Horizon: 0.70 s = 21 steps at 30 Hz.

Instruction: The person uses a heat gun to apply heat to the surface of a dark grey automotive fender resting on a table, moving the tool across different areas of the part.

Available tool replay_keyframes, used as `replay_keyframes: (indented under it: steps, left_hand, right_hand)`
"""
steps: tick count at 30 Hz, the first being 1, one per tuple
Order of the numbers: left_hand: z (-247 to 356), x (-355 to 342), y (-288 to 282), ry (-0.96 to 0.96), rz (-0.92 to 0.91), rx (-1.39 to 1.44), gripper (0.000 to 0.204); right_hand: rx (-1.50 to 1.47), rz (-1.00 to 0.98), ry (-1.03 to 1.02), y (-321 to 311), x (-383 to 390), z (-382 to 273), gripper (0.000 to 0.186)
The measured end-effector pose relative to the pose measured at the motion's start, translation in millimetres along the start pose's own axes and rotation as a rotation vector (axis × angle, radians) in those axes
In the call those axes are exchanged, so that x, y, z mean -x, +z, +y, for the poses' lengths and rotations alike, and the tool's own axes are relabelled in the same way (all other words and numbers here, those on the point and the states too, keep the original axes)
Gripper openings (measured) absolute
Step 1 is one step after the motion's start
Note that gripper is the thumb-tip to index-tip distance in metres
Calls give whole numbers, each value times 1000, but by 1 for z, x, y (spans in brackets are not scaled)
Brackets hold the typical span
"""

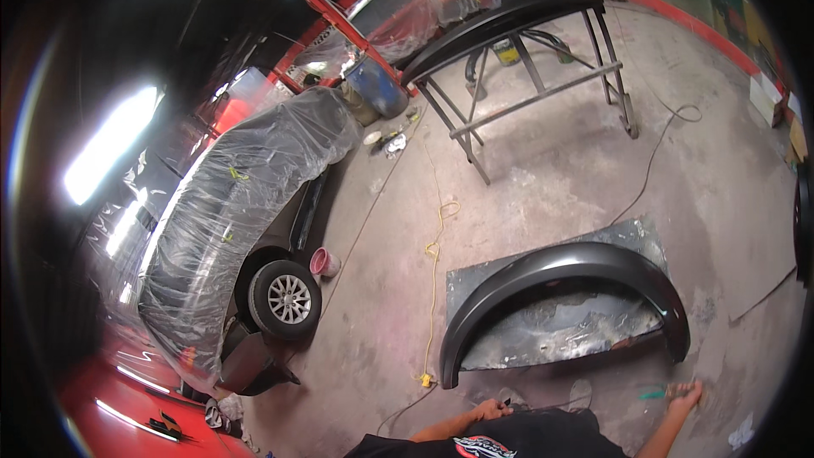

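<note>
My left hand [490,410] is closed at the front of my dark shirt, with a small dark thing at its fingertips that I cannot make out. Out to the right, my right hand [688,394] grips a slim tool with a green end [653,394]; its exact kind is too small to tell. Ahead of both hands, a glossy dark grey wheel-arch trim [551,266] stands curved over a worn metal sheet [543,343]. The arch's right end is nearest my right hand, and neither hand touches it.
A car under clear plastic [246,178] stands at left, its wheel [287,299] beside a pink bucket [322,262]. A yellow cord [435,288] crosses the floor. Farther off, a metal stand [534,102] bears a dark panel [509,13]. A blue drum [373,85] stands behind.
</note>
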<state>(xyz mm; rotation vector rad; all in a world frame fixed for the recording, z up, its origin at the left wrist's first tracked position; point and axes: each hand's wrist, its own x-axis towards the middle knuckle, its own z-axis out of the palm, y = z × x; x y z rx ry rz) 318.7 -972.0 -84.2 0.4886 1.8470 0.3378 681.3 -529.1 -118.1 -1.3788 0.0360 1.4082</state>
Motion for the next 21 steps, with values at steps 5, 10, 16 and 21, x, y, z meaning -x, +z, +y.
replay_keyframes:
  steps: [5, 10, 16, 21]
  left_hand:
    - [-2, 3, 16, -40, 12, -98, 46]
    - [-51, 14, 27, -59, 54, 10, 48]
    - [-101, 79, 47, -177, 277, 312, 43]
    - [-180, 140, 78, -225, 478, 362, 42]
  right_hand:
    - [-33, 150, -82, -51, -6, -3, 27]
    - [266, -27, 90, 24, -23, 25, 28]
    - [787, -727, 174, 195, 95, 129, 20]
    - [1277, -1101, 131, 203, 222, 267, 19]
